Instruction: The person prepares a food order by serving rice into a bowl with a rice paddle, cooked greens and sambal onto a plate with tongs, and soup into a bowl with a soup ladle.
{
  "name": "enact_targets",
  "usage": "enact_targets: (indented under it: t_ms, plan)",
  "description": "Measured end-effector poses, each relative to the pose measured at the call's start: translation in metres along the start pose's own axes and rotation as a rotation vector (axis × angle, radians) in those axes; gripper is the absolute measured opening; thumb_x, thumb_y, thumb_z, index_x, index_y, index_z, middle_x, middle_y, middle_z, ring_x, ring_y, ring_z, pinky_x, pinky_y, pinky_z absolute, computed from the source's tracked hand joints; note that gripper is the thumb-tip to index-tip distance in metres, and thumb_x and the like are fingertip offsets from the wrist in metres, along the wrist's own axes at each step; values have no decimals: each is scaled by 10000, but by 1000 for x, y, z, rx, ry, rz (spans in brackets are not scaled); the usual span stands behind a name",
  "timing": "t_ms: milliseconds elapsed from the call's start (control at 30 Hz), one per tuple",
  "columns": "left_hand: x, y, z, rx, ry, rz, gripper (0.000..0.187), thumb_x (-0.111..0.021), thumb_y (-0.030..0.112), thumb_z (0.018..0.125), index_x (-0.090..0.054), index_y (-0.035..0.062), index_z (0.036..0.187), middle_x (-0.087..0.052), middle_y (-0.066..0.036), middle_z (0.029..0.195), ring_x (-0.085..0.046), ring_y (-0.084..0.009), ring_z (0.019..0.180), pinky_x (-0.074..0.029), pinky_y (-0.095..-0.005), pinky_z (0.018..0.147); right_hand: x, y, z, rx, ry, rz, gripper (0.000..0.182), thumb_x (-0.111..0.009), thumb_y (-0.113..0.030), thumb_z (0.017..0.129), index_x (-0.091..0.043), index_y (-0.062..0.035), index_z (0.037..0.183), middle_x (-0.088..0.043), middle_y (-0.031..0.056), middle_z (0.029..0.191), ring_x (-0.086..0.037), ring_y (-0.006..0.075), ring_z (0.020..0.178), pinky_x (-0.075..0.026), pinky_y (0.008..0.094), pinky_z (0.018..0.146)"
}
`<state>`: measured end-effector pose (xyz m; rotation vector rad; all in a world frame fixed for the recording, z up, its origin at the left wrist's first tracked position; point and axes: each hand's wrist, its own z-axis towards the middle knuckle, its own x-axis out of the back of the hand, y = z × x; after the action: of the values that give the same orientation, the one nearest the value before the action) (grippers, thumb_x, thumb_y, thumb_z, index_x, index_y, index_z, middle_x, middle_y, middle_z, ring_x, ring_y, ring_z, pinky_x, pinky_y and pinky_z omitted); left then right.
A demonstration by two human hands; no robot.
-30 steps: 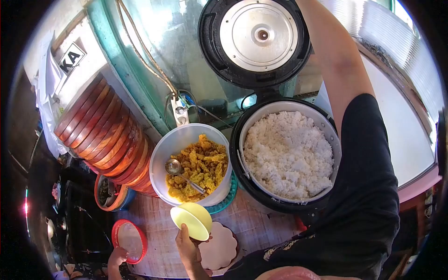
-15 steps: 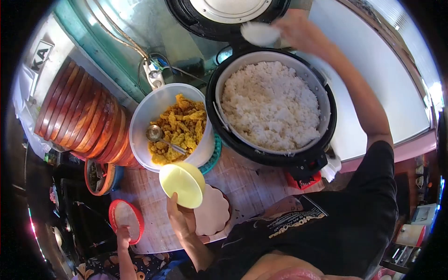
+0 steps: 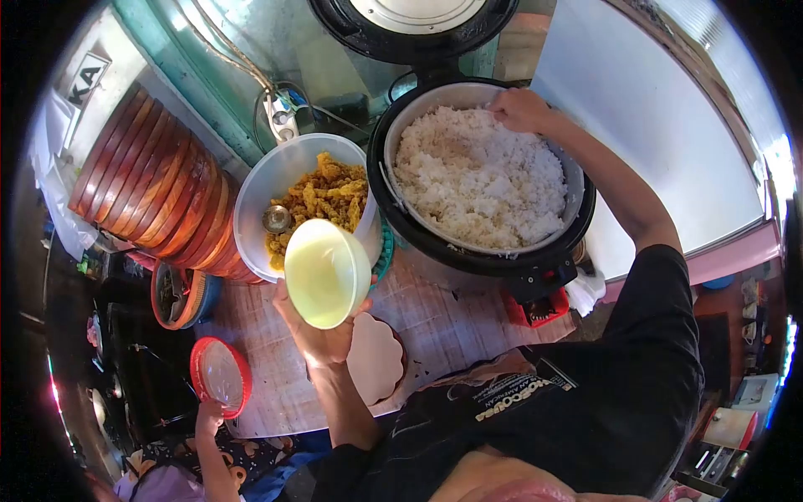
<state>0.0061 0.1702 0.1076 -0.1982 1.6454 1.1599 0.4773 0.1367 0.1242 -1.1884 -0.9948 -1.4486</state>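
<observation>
Yellow bowl (image 3: 326,272): smooth plastic, slight sheen. Cooked rice (image 3: 481,188): rough, grainy. Cooker pot (image 3: 452,95): dull grey metal. Tub (image 3: 253,197): smooth translucent plastic. Ladle (image 3: 276,219): shiny metal. Wooden stack (image 3: 159,184): glossy, varnished-looking. Shirt (image 3: 602,402): matt cloth. Bench (image 3: 452,330): wood-grained surface.

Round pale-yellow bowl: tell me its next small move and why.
Probably shift the round pale-yellow bowl closer to the white cooked rice: the left hand holds it empty, outside the black-rimmed cooker, while the right hand is at the rice's far edge.
</observation>
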Motion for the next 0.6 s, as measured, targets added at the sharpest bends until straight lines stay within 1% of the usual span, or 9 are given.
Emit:
enact_targets:
  t_ms: [100,167,200,333,367,433,467,567,600]
  plan:
    - [-11,3,15,-5,49,107,566,-346,488,922,-393,73,1304,-507,-193,1228,-582,-451,972,-586,-453,650,0,0,-1,0,-81,118,202,-570,-156,719,-701,-77,851,-663,136,801,-633,326,771,-496,439,680]
    - [-23,6,29,39,88,32,565,-360,494,918,-400,85,1306,-494,-166,1263,-587,-421,990,-579,-456,677,-5,6,-4,29,-95,186,212,-564,-147,715,-704,-68,853,-666,125,778,-636,304,725,-497,408,653]
    - [-24,6,36,39,32,2,574,-386,500,906,-405,98,1315,-476,-134,1300,-553,-377,1080,-542,-501,768,-8,7,-6,25,-149,199,220,-568,-147,711,-704,-62,862,-668,114,764,-627,281,691,-489,394,631]
    - [-52,9,68,115,-154,-50,597,-447,495,879,-399,105,1329,-453,-123,1332,-443,-338,1221,-415,-557,950,-2,2,-14,-79,-302,395,248,-609,-167,745,-698,-42,939,-646,62,677,-541,151,569,-432,314,548]
    - [-61,8,75,115,-181,-12,593,-455,490,877,-402,104,1325,-448,-124,1336,-448,-336,1216,-414,-552,954,3,-1,-18,-131,-330,484,255,-626,-176,767,-696,-38,970,-633,46,647,-507,110,542,-412,288,529]
    - [-78,5,89,112,-238,70,586,-472,480,874,-409,101,1316,-438,-126,1345,-459,-333,1205,-411,-542,962,15,-1,-22,-236,-352,593,196,-619,-195,739,-695,-39,831,-610,15,632,-491,106,530,-382,297,493]
    - [-90,3,92,99,-232,136,577,-508,481,847,-428,86,1260,-490,-114,1263,-484,-288,1174,-416,-531,953,22,-1,-25,-290,-364,647,186,-615,-204,725,-695,-40,762,-599,-1,625,-483,105,524,-366,302,475]
    - [-103,-10,110,120,-195,265,549,-510,480,841,-443,94,1226,-515,-99,1212,-503,-280,1144,-430,-498,929,54,-7,-41,-415,-396,806,178,-615,-220,743,-696,-62,757,-581,-12,626,-436,83,521,-334,268,468]
    - [-107,-16,115,130,-171,284,522,-508,483,837,-454,107,1195,-523,-88,1183,-512,-274,1119,-428,-469,912,66,-10,-44,-409,-331,792,200,-616,-225,764,-695,-54,832,-591,-15,660,-449,79,553,-337,252,487]
